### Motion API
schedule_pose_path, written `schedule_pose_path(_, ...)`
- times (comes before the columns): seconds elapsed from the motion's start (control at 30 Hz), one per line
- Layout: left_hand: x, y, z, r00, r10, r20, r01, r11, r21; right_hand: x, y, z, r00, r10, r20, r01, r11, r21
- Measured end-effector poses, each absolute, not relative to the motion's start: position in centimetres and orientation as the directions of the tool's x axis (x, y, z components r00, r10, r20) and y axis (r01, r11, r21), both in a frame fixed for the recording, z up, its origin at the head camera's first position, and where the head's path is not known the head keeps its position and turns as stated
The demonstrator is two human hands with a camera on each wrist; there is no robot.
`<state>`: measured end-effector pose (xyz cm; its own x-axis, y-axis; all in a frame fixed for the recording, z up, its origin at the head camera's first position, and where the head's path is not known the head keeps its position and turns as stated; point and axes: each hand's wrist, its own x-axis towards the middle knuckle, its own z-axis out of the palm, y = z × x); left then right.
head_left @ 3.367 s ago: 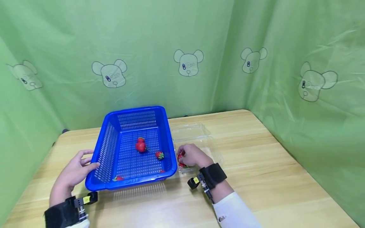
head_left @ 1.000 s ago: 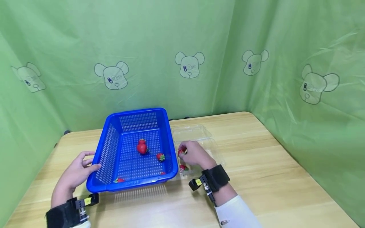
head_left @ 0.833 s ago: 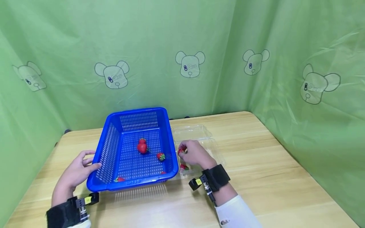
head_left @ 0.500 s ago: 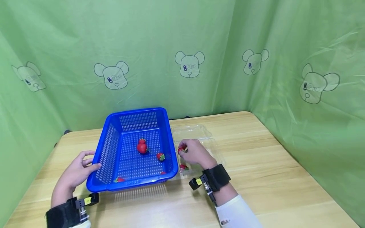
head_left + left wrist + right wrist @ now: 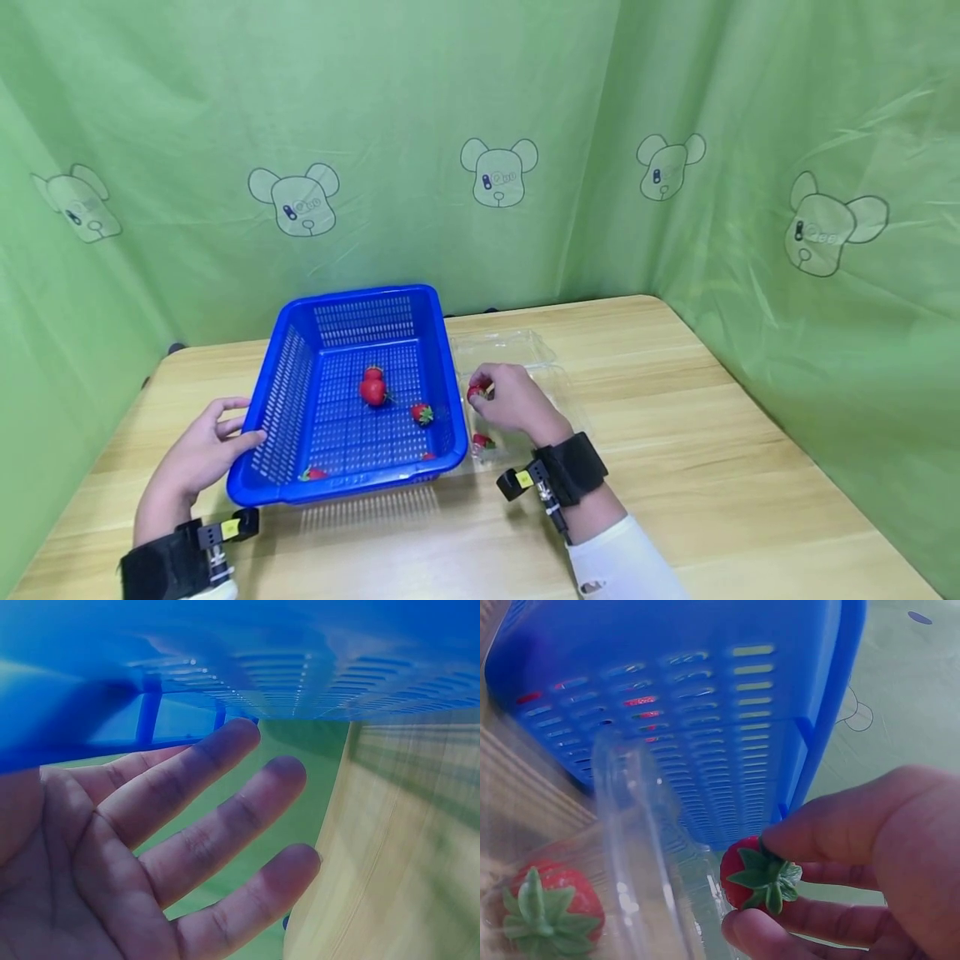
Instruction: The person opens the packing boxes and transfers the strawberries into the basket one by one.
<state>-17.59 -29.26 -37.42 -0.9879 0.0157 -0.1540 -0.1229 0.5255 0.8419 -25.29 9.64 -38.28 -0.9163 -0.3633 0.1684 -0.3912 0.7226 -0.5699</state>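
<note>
My left hand (image 5: 197, 450) holds the left rim of a blue plastic basket (image 5: 348, 433), its thumb over the rim. In the left wrist view the other fingers (image 5: 225, 825) extend below the rim, mostly straight. Several strawberries (image 5: 372, 392) lie scattered inside the basket. My right hand (image 5: 513, 406) pinches a strawberry (image 5: 739, 881) by its leafy end between thumb and fingers, over a clear plastic clamshell box (image 5: 555, 392). Another strawberry (image 5: 585, 900) sits in that box at its near left corner, leaves up.
The clamshell's clear lid (image 5: 502, 348) lies folded back on the far side. The box stands close against the basket's right side on the wooden table (image 5: 712, 467). A green curtain (image 5: 405, 108) hangs behind and along both sides.
My right hand has moved a little away from me, drawing the pinched strawberry apart from the one in the box's near corner. The left hand keeps its place at the rim.
</note>
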Motion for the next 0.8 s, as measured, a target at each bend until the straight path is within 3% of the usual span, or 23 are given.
schedule_pose_path(0.8,-17.5,-29.1,-37.4,-0.988,0.02,-0.154,-0.12,0.53,0.84,-24.8,9.7,-37.2,-0.919,-0.34,0.2,-0.391,0.721,-0.572)
